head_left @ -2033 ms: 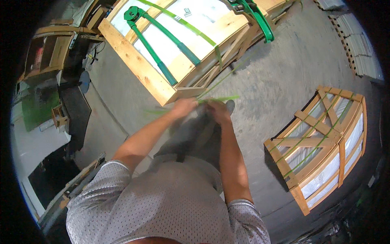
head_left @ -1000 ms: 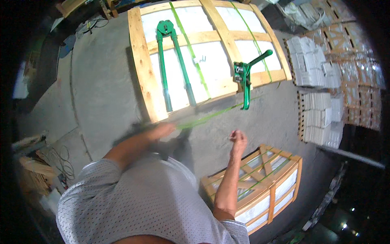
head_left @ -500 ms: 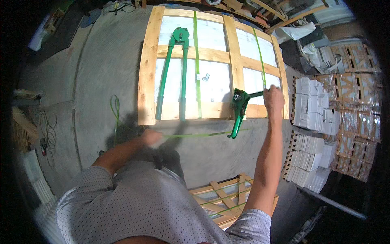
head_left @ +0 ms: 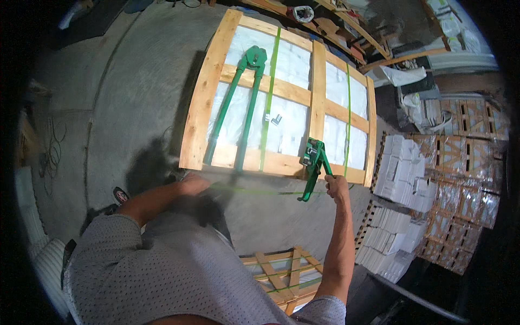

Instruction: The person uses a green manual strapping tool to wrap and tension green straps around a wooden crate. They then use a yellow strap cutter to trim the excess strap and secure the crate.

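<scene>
In my right hand (head_left: 338, 188) is one handle of a green strapping tensioner (head_left: 311, 170), held at the near edge of a wooden crate (head_left: 319, 70). Compared with the crate's top, my left hand (head_left: 194, 184) sits lower, by its near left corner, closed around a green strap (head_left: 254, 190). This strap runs slack toward the tensioner. A long-handled green strap crimper (head_left: 253, 58) lies on the crate, its handles toward me. Small metal seals (head_left: 276, 119) rest on the white wrapping beside a second green strap (head_left: 274, 54) that crosses the crate lengthwise.
Another strapped crate (head_left: 292, 268) stands at my near right. White stacked blocks (head_left: 398, 173) and film-wrapped pallets (head_left: 460, 162) line the right side. Timber boards (head_left: 352, 24) lie beyond the crate. On the left floor is a loose coil of strap or wire (head_left: 54, 146).
The tensioner's handles have come closer together as my right hand moved down and toward me. My left hand shifted slightly left. The head view has turned, tilting the crate.
</scene>
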`<state>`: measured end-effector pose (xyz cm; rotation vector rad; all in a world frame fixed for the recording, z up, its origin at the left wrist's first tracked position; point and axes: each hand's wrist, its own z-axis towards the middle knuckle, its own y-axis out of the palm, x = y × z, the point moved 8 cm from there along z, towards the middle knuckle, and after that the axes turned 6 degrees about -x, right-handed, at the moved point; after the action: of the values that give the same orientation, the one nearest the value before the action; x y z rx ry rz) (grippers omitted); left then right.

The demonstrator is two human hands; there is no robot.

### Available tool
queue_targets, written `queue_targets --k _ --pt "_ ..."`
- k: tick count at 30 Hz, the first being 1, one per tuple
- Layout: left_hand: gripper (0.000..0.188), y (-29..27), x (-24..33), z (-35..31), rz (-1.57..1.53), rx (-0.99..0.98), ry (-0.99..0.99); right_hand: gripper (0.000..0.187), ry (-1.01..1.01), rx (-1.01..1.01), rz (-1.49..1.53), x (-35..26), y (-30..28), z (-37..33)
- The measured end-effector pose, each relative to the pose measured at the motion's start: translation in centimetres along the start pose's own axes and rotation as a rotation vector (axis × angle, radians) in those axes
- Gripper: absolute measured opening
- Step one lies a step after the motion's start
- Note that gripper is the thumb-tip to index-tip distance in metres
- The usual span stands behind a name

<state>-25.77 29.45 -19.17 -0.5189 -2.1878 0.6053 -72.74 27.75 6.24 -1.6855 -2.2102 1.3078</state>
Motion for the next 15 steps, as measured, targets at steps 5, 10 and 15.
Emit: queue_targets --k 5,10,15 --pt "0.021 0.6 -0.6 0.4 -0.080 0.058 -0.003 0.030 -0.087 -0.041 -0.200 -3.8 -2.1 6.2" --pt "0.022 1.6 -0.9 0.9 -0.043 0.028 -0.013 0.031 -0.096 -0.067 -0.162 -2.2 -1.6 9.2" --pt "0.020 2.3 -0.9 1.0 -0.125 0.082 0.126 0.058 -0.206 0.091 -0.476 -0.3 1.1 9.4"
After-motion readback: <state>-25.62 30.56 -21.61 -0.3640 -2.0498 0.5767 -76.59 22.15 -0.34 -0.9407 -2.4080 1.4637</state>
